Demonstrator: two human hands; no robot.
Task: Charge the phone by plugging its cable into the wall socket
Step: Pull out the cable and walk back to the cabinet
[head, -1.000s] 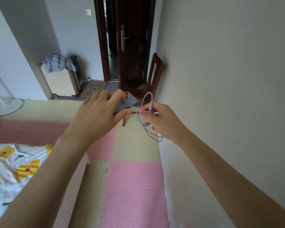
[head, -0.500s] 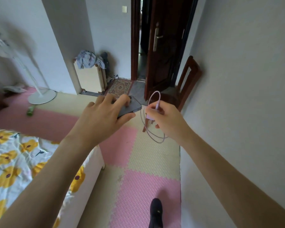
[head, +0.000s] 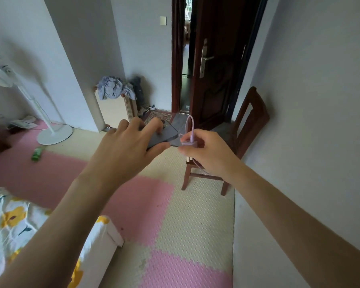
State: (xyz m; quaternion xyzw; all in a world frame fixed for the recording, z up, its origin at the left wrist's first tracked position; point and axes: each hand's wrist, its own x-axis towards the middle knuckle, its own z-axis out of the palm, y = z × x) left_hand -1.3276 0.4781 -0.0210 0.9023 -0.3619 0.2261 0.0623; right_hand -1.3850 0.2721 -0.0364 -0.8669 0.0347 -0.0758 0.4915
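The fingers (head: 154,125) of the left hand (head: 125,146) were wrapped around a flat dark grey phone (head: 164,135), thumb under it and fingertips on top. The phone was held up in the air, flat, with its long side pointing away and to the right, toward the other hand. The right hand (head: 206,152) was just beside it. Its fingers were pinched tight on a small lilac plug block (head: 188,143), and a thin lilac cable (head: 188,123) made a loop above them. More of the cable hung down under the hand, mostly hidden behind it.

The near corner of the phone and the plug block were almost touching. I could not tell if the cable was already in the phone, because the hands covered that spot.

Behind the hands stood a dark wooden chair (head: 249,121) against the plain white wall (head: 310,100) on the right. I saw no wall socket anywhere. There was only a small pale switch plate (head: 163,21) by the dark brown door (head: 216,59), too far off to make out well. The right hand was nearer the wall, so I guessed it would do the plugging once a socket was found.
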